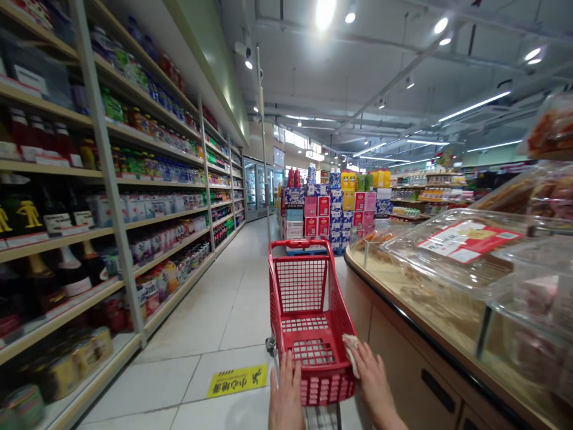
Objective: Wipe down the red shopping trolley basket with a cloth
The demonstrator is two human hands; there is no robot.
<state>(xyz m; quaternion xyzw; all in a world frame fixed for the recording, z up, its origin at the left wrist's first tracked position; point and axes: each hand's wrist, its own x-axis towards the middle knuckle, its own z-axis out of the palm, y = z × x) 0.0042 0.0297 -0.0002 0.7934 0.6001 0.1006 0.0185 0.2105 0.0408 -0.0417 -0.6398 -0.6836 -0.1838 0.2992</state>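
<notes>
A red plastic shopping cart (326,382) with latticed walls stands in the aisle just in front of me. My left hand (287,391) rests at its near left corner, fingers stretched out and holding nothing. At the near right corner, my right hand (373,382) presses a crumpled whitish cloth (352,351) against the cart's rim. Part of the cloth is hidden under the fingers. The cart's basket shows nothing inside. Its handle (301,243) is at the far end.
Shelves (161,158) of bottles and cans line the left side. A display counter (403,340) with clear food trays (452,248) stands close on the right. Stacked drink cartons (333,209) stand ahead. A yellow floor sticker (237,380) lies left of the cart.
</notes>
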